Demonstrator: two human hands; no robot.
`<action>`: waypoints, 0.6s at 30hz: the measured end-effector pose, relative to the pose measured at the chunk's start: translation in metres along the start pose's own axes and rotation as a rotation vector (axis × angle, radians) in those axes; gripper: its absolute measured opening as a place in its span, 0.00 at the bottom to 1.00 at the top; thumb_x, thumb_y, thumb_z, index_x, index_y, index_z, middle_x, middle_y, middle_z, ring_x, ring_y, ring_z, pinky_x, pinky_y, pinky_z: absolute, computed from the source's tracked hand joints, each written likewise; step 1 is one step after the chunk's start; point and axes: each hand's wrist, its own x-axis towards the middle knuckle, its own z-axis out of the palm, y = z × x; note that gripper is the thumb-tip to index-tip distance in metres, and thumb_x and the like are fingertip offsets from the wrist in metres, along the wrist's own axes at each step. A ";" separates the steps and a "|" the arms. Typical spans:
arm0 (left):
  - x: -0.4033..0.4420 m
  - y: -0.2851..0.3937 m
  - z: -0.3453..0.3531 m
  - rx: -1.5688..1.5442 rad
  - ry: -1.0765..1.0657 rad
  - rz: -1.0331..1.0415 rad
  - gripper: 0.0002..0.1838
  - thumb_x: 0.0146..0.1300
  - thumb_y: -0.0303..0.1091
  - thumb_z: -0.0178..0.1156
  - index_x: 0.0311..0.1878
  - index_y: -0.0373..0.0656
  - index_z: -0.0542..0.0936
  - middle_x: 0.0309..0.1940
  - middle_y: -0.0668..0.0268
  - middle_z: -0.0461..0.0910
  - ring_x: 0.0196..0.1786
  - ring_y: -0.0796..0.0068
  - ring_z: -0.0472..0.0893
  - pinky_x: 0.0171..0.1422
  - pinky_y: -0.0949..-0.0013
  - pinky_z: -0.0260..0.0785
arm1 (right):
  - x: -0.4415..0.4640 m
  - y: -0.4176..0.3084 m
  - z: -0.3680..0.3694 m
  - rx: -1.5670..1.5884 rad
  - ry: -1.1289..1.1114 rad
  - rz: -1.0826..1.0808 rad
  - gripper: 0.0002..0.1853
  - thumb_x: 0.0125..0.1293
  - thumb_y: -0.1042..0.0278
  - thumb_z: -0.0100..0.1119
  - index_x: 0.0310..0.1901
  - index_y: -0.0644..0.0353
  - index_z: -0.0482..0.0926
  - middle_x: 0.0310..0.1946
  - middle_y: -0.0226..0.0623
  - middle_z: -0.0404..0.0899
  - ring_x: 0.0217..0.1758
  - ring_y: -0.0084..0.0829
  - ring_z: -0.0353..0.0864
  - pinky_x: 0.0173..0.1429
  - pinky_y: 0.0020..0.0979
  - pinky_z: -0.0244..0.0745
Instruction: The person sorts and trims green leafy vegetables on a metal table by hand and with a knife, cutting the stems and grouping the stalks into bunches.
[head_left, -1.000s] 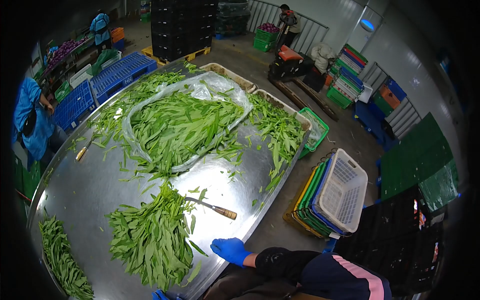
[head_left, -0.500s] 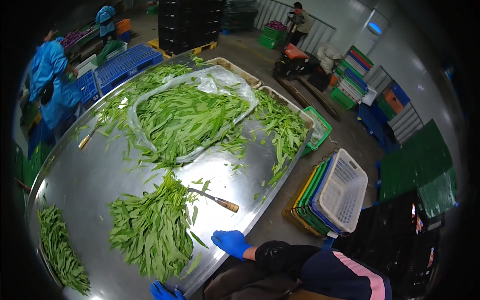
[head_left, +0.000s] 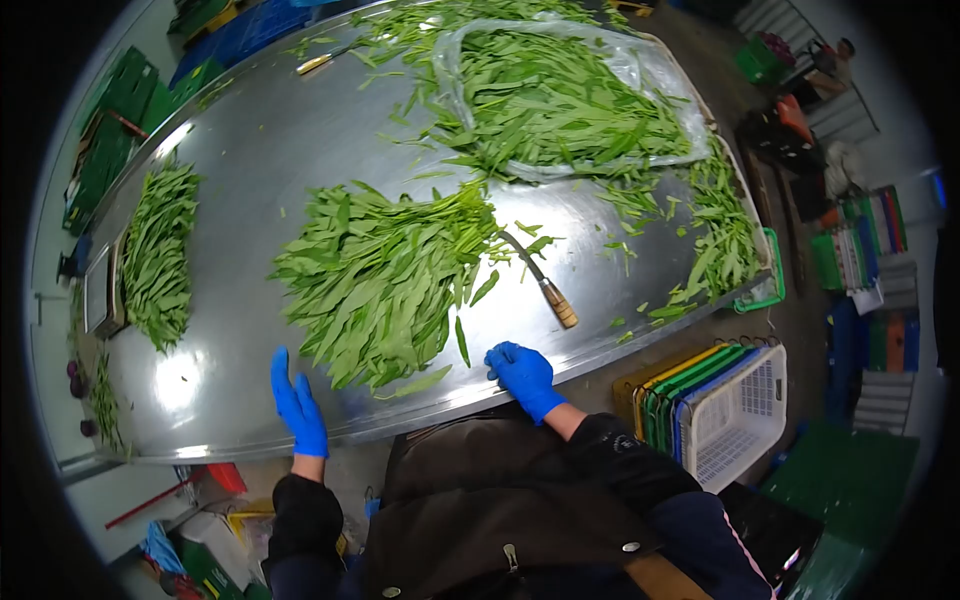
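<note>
A pile of long-leaved greens [head_left: 375, 285] lies on the steel table [head_left: 230, 260] in front of me, its stems gathered at the upper right. To the left of the pile, my left hand [head_left: 300, 405] in a blue glove is held open, fingers stretched out and apart from the leaves. My right hand [head_left: 524, 380], also gloved in blue, is at the table's near edge with its fingers curled closed; nothing shows in them. Just beyond it lies a sickle [head_left: 545, 285] with a wooden handle, its curved blade tip close to the stems.
A clear plastic bag [head_left: 690, 125] holding more greens lies at the back right. At the left, another bunch of greens [head_left: 160, 255] rests against a scale [head_left: 103, 285]. A second wooden-handled tool [head_left: 315, 65] lies far back. Stacked crates [head_left: 735, 410] stand right of the table.
My view has swung down and to the left, so things sit farther right in it. My left hand has come fully into view beside the pile. The right hand stays by the table edge.
</note>
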 end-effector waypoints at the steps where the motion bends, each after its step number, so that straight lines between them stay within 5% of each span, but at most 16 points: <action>1: 0.017 0.010 0.001 -0.048 0.029 0.009 0.24 0.72 0.29 0.48 0.69 0.34 0.67 0.68 0.55 0.68 0.72 0.62 0.65 0.76 0.61 0.52 | 0.000 -0.008 -0.001 0.001 -0.018 -0.009 0.14 0.69 0.56 0.56 0.39 0.59 0.82 0.26 0.32 0.84 0.22 0.23 0.78 0.31 0.28 0.74; 3: 0.054 0.021 0.008 -0.202 0.031 0.073 0.23 0.74 0.32 0.46 0.69 0.34 0.67 0.68 0.55 0.68 0.72 0.63 0.65 0.76 0.62 0.52 | -0.001 -0.015 -0.003 0.271 -0.043 -0.002 0.12 0.70 0.61 0.58 0.40 0.61 0.83 0.26 0.31 0.84 0.22 0.19 0.77 0.30 0.23 0.73; 9: 0.177 0.047 0.075 -0.414 -0.193 0.257 0.22 0.75 0.34 0.45 0.66 0.33 0.70 0.67 0.57 0.71 0.70 0.63 0.68 0.75 0.63 0.54 | 0.026 -0.032 -0.001 0.101 -0.041 -0.156 0.16 0.71 0.59 0.55 0.51 0.61 0.81 0.33 0.34 0.86 0.28 0.20 0.81 0.35 0.23 0.75; 12: 0.221 0.043 0.124 -0.368 -0.329 0.302 0.22 0.75 0.39 0.48 0.68 0.40 0.70 0.67 0.55 0.71 0.71 0.59 0.67 0.75 0.62 0.56 | 0.035 -0.033 0.007 -0.193 -0.036 -0.249 0.21 0.72 0.48 0.52 0.50 0.59 0.81 0.32 0.34 0.86 0.29 0.25 0.83 0.37 0.29 0.76; 13: 0.226 0.054 0.137 -0.215 -0.371 0.376 0.23 0.74 0.42 0.50 0.68 0.43 0.71 0.67 0.54 0.71 0.71 0.57 0.67 0.75 0.59 0.56 | 0.035 -0.035 0.009 -0.190 -0.039 -0.244 0.21 0.72 0.48 0.52 0.50 0.59 0.81 0.32 0.34 0.86 0.29 0.25 0.83 0.37 0.29 0.76; 15: 0.240 0.058 0.152 -0.063 -0.422 0.451 0.24 0.73 0.46 0.51 0.68 0.47 0.71 0.66 0.53 0.71 0.72 0.54 0.66 0.75 0.57 0.57 | 0.033 -0.040 0.011 -0.275 -0.118 -0.181 0.26 0.69 0.39 0.48 0.49 0.53 0.83 0.36 0.40 0.86 0.42 0.46 0.84 0.47 0.43 0.76; 18: 0.250 0.043 0.166 0.314 -0.547 0.593 0.27 0.72 0.55 0.48 0.65 0.49 0.73 0.62 0.52 0.74 0.70 0.51 0.66 0.75 0.50 0.53 | 0.030 -0.042 0.014 -0.390 -0.096 -0.194 0.27 0.69 0.39 0.48 0.47 0.55 0.83 0.38 0.44 0.85 0.43 0.47 0.84 0.47 0.45 0.76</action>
